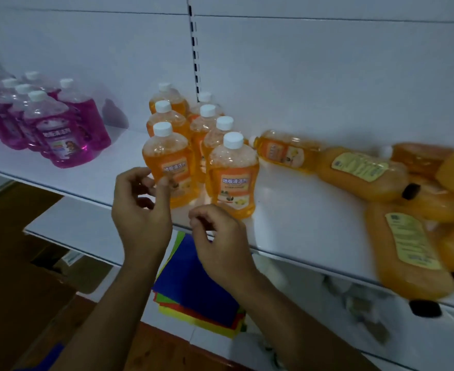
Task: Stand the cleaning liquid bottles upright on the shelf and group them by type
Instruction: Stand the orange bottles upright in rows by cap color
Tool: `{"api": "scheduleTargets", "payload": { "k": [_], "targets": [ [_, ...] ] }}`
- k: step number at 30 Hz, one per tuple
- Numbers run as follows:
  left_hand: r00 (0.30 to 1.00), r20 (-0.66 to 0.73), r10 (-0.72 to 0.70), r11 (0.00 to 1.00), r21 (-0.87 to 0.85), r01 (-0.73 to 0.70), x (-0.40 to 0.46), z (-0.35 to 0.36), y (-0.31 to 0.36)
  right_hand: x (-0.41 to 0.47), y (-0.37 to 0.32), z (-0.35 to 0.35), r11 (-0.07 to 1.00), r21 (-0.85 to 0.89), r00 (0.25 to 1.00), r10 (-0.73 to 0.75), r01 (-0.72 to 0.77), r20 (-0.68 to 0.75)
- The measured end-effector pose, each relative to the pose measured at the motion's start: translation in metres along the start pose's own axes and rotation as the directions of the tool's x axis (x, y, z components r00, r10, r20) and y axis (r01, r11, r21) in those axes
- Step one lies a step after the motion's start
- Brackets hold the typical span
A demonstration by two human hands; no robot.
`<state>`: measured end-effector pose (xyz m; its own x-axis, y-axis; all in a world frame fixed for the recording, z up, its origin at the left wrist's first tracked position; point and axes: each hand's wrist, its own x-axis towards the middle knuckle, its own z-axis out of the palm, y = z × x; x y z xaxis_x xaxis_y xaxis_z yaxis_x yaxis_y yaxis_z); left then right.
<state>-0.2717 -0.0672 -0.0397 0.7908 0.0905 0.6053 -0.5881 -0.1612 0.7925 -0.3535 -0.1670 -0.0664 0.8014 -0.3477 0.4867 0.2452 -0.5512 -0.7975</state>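
Observation:
Several orange bottles with white caps stand upright in two rows on the white shelf. The front left one is touched by the thumb and fingertips of my left hand. My right hand hovers just in front of the front right bottle, fingers loosely curled, holding nothing. One orange white-capped bottle lies on its side behind them. Further right, a pile of bigger orange bottles with black caps lies flat. Purple bottles stand grouped at the left.
A slotted upright runs up the white back panel. Below the shelf edge lies a stack of coloured cloths on a lower shelf. Brown cardboard boxes sit at the lower left. Bare shelf lies between the purple and orange groups.

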Motion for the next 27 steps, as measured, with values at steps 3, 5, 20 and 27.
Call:
{"api": "scheduleTargets", "payload": {
  "k": [3,5,20,27],
  "targets": [
    [0.987,0.146,0.065,0.992,-0.121,-0.047,-0.025,0.01,0.024,-0.019,-0.001,-0.039,0.997,-0.079,0.994,0.009,-0.018,-0.112],
    [0.957,0.261,0.123,0.98,-0.185,-0.075,-0.044,0.026,0.04,-0.031,-0.001,-0.071,0.988,-0.156,0.978,-0.009,-0.024,-0.208],
    [0.386,0.921,-0.054,0.998,0.064,-0.014,-0.174,0.172,0.133,-0.113,0.03,-0.262,0.662,-0.571,0.869,0.298,-0.487,-0.396],
    [0.441,0.858,-0.263,0.879,0.024,0.477,-0.179,0.172,0.151,-0.119,0.037,-0.285,0.837,-0.399,0.926,0.31,-0.374,-0.216]
  ]
}}
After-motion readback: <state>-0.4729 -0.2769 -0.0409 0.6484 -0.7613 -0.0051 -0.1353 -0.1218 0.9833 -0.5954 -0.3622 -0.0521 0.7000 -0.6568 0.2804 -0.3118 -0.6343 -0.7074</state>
